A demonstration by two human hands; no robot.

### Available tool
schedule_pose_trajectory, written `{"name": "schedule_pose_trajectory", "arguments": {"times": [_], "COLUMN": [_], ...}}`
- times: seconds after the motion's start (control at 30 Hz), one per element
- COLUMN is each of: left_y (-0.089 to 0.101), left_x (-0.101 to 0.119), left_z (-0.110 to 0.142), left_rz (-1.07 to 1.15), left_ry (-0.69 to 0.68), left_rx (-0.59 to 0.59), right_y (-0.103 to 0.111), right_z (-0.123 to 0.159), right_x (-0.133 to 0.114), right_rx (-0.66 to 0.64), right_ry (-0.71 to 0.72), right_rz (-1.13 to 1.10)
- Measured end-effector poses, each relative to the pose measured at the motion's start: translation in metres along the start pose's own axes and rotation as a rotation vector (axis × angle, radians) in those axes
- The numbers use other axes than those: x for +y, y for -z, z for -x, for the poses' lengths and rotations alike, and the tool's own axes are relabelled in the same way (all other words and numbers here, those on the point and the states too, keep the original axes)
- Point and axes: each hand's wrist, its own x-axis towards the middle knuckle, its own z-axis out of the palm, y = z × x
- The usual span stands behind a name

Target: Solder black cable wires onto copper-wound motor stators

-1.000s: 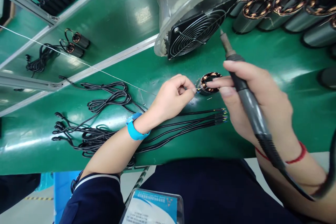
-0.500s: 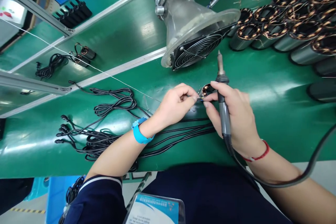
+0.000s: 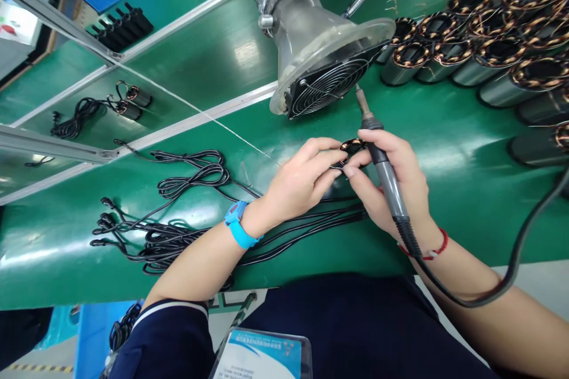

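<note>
My right hand (image 3: pixel 395 172) is wrapped round a soldering iron (image 3: pixel 391 186), whose tip points up and away, below the fan hood. The thumb and a finger of that hand also come together at a small motor stator (image 3: pixel 353 145) with copper windings. From the other side, my left hand (image 3: pixel 302 174) has its fingertips closed on thin wires at the stator's near edge; the fingers partly hide them. A blue wristband (image 3: pixel 240 225) circles my left wrist. A thin white strand (image 3: pixel 213 120) runs from the upper left down to near my left hand.
Above my hands hangs a fume hood with a fan grille (image 3: pixel 331 89). Several stators (image 3: pixel 498 59) stand grouped at the right. Black power cords (image 3: pixel 173 243) lie coiled at the left of the green bench (image 3: pixel 57 254). The iron's cable (image 3: pixel 515 266) crosses over my right forearm.
My left fingers have gone from a tight pinch to reaching forward over the stator's edge. The soldering iron has tilted further left at its tip. The view has shifted slightly.
</note>
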Motion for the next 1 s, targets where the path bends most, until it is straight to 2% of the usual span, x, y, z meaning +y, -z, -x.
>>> {"name": "schedule_pose_trajectory", "arguments": {"times": [0.17, 0.4, 0.57, 0.8, 1.0], "left_y": [0.007, 0.007, 0.006, 0.010, 0.008], "left_x": [0.003, 0.002, 0.004, 0.007, 0.004], "left_z": [-0.004, -0.004, -0.003, -0.007, -0.008], "left_rz": [0.058, 0.102, 0.054, 0.144, 0.216], "left_ry": [0.105, 0.139, 0.137, 0.300, 0.437], "left_rx": [-0.044, -0.087, -0.136, -0.210, -0.169], "right_y": [0.000, 0.003, 0.005, 0.006, 0.024], "right_z": [0.000, 0.000, 0.001, 0.001, -0.001], "right_x": [0.003, 0.003, 0.005, 0.010, 0.019], "right_rx": [-0.002, -0.038, -0.065, -0.151, -0.272], "right_ry": [0.002, -0.001, -0.004, 0.044, 0.108], "right_rz": [-0.054, -0.038, 0.024, -0.021, 0.040]}}
